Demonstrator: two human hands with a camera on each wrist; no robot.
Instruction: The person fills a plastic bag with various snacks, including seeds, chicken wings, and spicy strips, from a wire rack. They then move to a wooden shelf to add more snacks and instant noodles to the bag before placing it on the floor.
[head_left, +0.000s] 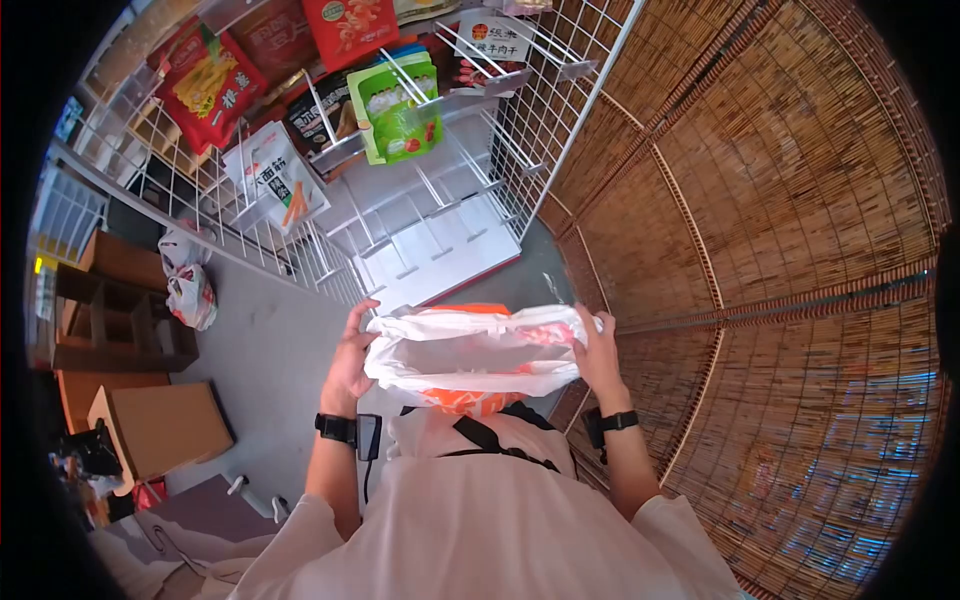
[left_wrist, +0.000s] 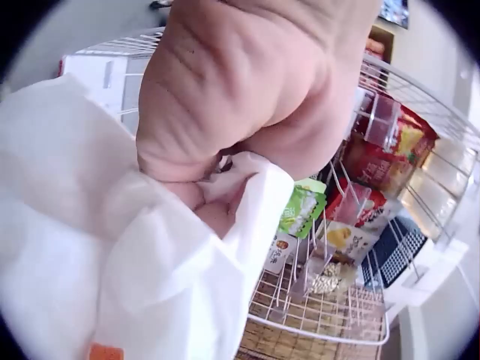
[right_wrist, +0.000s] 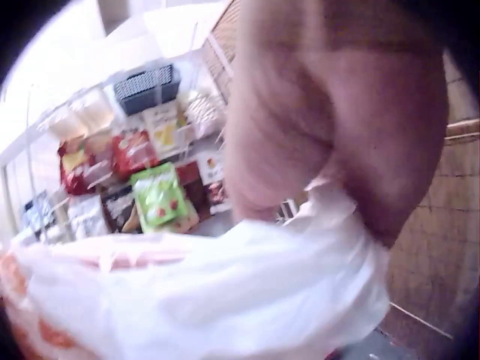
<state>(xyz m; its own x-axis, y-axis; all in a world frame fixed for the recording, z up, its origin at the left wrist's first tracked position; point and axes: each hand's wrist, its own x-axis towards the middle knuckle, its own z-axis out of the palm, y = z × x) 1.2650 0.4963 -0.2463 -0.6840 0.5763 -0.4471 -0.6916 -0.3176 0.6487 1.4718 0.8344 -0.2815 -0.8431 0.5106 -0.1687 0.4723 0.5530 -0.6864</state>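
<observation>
A white plastic bag (head_left: 470,382) with orange print is stretched wide between both hands, its mouth facing up in front of the body. My left hand (head_left: 350,362) grips the left side of its rim; in the left wrist view the thin white plastic (left_wrist: 247,202) is bunched between thumb and fingers. On the other side my right hand (head_left: 600,358) holds the right end of the rim, and the right wrist view shows the film (right_wrist: 330,206) pinched under the fingers. Some pinkish print (head_left: 545,335) shows along the bag's far edge. Its lower part is hidden.
Ahead stands a white wire rack (head_left: 560,150) with hanging snack packets, among them a green pouch (head_left: 395,110) and a red packet (head_left: 208,85). A woven reed screen (head_left: 800,200) runs along the right. A cardboard box (head_left: 165,430) and knotted bags (head_left: 190,295) are at left.
</observation>
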